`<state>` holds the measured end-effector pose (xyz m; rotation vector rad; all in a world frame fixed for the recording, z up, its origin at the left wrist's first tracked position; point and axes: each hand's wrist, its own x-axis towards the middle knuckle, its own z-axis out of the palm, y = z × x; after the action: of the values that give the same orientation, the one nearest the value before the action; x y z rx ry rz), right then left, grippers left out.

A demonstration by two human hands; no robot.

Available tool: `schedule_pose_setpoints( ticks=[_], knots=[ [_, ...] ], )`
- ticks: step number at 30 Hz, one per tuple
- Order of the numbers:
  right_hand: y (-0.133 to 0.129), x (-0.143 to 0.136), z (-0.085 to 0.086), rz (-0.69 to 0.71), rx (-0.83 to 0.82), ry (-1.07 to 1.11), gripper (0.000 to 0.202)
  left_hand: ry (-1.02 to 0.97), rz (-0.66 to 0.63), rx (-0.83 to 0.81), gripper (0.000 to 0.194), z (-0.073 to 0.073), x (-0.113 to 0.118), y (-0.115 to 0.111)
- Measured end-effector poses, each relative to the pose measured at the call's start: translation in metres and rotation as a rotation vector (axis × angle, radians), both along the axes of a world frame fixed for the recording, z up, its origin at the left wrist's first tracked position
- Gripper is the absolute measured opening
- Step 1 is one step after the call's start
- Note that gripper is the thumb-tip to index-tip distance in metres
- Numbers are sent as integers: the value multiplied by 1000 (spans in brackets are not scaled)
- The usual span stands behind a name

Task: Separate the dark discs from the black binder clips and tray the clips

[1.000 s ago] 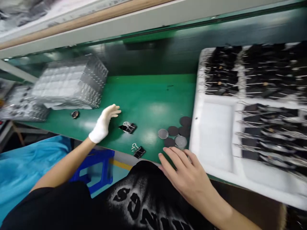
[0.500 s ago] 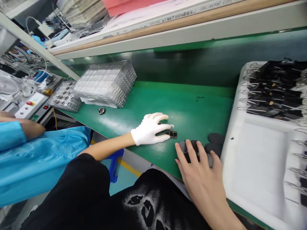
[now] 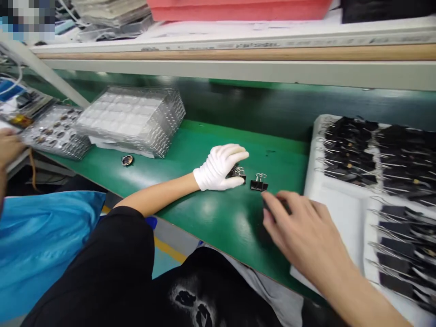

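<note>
In the head view, a green bench (image 3: 218,222) runs beneath a shelf (image 3: 204,68). The left hand (image 3: 218,169), gloved, fingers parted, half-hides one clip (image 3: 239,171); another clip (image 3: 259,185) sits between the hands. The right hand (image 3: 303,222) partly covers something dark (image 3: 285,206); gripped, I can't tell.

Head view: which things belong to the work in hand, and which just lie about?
Likely in use:
binder clip at the gloved left hand
second binder clip
dark item at the right hand, mostly hidden
white tray of clipped black parts

Apparently just lying about:
small round part
clear tray stack
red bin
</note>
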<state>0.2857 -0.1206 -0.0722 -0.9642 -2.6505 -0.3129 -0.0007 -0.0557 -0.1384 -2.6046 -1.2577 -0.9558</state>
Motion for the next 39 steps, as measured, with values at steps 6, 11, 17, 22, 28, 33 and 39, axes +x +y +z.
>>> schedule_pose_setpoints(
  ticks=[6,11,17,22,28,33,39],
  knots=[
    [80,-26,-35,-169,-210,482,40,0,439,151,50,0,-81,-42],
    [96,-38,-43,-327,-301,625,42,105,802,-20,36,5,-144,-127],
    [91,-40,-45,-279,-321,614,46,43,1365,-102,78,8,-197,-170],
    [91,-39,-46,-254,-352,644,45,67,1443,-394,79,21,-225,-160],
    [94,-39,-55,-252,-348,714,41,174,1363,-488,57,30,-198,-160],
    [98,-41,-61,-227,-360,709,44,245,1229,-478,52,17,-125,-156],
    [99,-39,-65,-209,-499,616,50,260,1053,-461,59,14,-72,-107]
  ],
)
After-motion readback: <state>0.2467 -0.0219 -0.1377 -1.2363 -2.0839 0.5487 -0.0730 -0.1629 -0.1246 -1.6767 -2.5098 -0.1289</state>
